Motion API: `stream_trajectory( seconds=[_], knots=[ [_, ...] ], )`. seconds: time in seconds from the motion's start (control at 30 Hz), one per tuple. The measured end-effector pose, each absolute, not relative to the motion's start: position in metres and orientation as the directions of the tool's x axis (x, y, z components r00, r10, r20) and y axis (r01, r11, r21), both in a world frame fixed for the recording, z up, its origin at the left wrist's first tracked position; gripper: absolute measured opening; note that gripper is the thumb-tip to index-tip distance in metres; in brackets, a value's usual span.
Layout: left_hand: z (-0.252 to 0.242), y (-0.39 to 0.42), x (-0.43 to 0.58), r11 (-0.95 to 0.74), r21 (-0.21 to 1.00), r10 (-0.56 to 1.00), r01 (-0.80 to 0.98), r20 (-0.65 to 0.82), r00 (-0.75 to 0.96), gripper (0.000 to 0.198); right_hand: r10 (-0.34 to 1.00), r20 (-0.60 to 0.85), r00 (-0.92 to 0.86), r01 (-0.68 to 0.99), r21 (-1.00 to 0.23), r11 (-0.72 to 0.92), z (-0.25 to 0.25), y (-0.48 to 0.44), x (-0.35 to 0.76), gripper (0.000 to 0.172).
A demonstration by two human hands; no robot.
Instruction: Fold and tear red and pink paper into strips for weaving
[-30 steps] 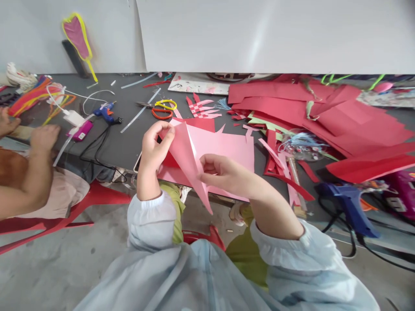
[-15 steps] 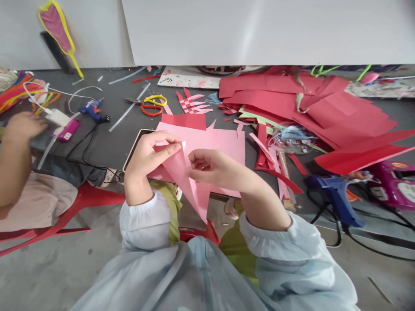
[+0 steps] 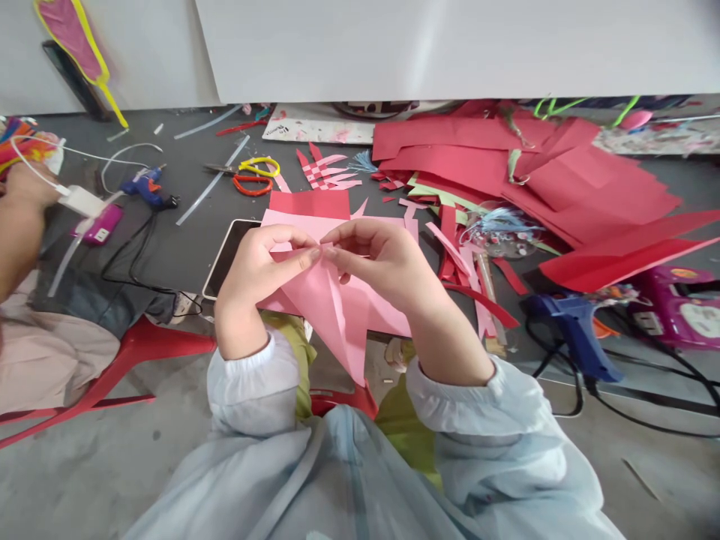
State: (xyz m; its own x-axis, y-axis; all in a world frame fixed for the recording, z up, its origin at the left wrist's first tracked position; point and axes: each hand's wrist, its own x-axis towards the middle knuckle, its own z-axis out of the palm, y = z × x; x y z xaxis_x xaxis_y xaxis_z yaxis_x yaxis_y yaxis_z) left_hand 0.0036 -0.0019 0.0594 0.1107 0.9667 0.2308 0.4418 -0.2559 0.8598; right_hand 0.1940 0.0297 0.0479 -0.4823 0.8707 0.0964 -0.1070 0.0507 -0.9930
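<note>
A sheet of pink paper [image 3: 333, 300], creased and folded to a point at the bottom, hangs between my hands over the table's front edge. My left hand [image 3: 270, 262] pinches its top edge between thumb and fingers. Right beside it, my right hand [image 3: 379, 259] pinches the same edge, the fingertips of both hands nearly touching. Behind them lie another pink sheet [image 3: 388, 319] and a red piece of paper [image 3: 309, 203]. Under my left wrist, a dark-screened phone or tablet [image 3: 228, 251] shows in part.
Scissors [image 3: 251, 176] and woven paper strips [image 3: 326, 172] lie farther back. Red sheets [image 3: 450, 150] are heaped right of centre. A blue glue gun [image 3: 574, 334] with black cables is at the right; a smaller one [image 3: 145, 185] is left. A co-worker's arm [image 3: 19, 225] reaches in at left.
My right hand has moved up and left to the paper's top edge, beside my left hand, and now pinches there. The whole view has shifted slightly.
</note>
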Motion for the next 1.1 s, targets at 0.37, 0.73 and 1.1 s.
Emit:
stream_trajectory(
  seconds=[0.37,0.73,1.1],
  knots=[
    [0.060,-0.001,0.013,-0.279,0.911,0.960,0.304,0.262,0.097,0.010,0.875,0.084,-0.477,-0.187,-0.982,-0.008,0.055,0.031,0.200,0.031],
    [0.053,0.001,0.014,-0.311,0.921,0.951,0.234,0.299,0.085,0.007,0.871,0.081,-0.484,-0.156,-0.988,0.005,0.056,0.032,0.201,0.032],
    [0.048,0.005,0.016,-0.333,0.883,0.886,0.331,0.413,-0.211,0.011,0.849,-0.025,-0.527,0.102,-0.994,0.034,0.054,0.039,0.215,0.023]
  ],
)
